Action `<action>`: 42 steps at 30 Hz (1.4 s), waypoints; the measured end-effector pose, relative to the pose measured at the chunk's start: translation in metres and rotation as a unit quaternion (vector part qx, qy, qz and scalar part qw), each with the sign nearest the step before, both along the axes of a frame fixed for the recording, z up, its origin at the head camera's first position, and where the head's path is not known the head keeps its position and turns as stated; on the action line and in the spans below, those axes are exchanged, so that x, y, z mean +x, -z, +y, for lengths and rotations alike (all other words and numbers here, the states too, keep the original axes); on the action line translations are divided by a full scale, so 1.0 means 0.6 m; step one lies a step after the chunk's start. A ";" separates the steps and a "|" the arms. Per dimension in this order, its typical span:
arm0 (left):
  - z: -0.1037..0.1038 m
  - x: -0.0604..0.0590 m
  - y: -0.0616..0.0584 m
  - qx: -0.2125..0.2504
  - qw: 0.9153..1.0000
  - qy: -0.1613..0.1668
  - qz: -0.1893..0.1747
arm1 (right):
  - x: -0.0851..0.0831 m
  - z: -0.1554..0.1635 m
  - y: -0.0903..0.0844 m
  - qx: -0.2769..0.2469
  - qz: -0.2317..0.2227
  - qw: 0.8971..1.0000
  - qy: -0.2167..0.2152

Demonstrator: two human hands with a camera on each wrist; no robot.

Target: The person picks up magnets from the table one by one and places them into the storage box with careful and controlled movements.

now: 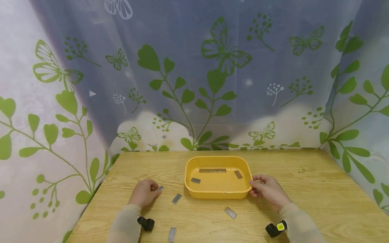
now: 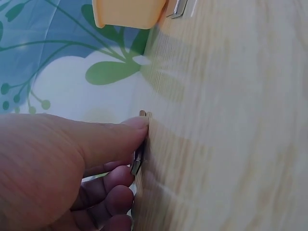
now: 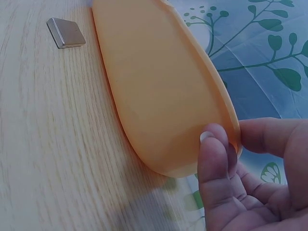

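Note:
A yellow plastic tray [image 1: 218, 193] stands on the wooden table and holds several flat metal bars [image 1: 212, 170]. My right hand [image 1: 263, 187] grips the tray's right rim [image 3: 226, 120], thumb on one side and fingers on the other. My left hand [image 1: 147, 191] pinches a small metal bar [image 1: 160, 188] lying on the table left of the tray; in the left wrist view the thumb and fingers [image 2: 127, 144] close on this bar [image 2: 138, 159] at the table surface. More bars lie loose on the table [image 1: 176, 198], [image 1: 230, 212], [image 1: 172, 234].
The wooden table [image 1: 304, 189] is enclosed by curtains printed with green leaves and butterflies [image 1: 218, 67]. A black camera is strapped to each wrist [image 1: 146, 223], [image 1: 276, 228]. One loose bar [image 3: 66, 32] lies near the tray in the right wrist view.

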State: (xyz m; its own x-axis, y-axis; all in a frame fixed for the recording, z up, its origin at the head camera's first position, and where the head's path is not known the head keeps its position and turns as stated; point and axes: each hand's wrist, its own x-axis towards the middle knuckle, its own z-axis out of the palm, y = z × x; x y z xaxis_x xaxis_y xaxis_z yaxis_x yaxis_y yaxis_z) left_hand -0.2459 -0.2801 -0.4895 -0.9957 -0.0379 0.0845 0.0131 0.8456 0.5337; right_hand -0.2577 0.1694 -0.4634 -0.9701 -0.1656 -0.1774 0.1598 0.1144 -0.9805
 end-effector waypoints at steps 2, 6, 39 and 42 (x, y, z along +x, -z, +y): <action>0.000 0.000 0.001 0.000 1.000 0.000 0.001 | -0.001 0.000 0.000 -0.001 0.001 1.000 0.000; -0.001 0.000 0.003 -0.001 1.000 0.003 0.001 | -0.002 -0.001 -0.001 -0.004 0.001 1.000 -0.001; 0.007 0.005 -0.008 -0.023 0.999 0.048 0.004 | -0.003 0.004 0.001 -0.008 0.004 1.000 -0.006; 0.008 0.005 -0.011 -0.024 0.999 0.047 0.011 | -0.002 0.004 0.002 -0.007 0.003 1.000 -0.004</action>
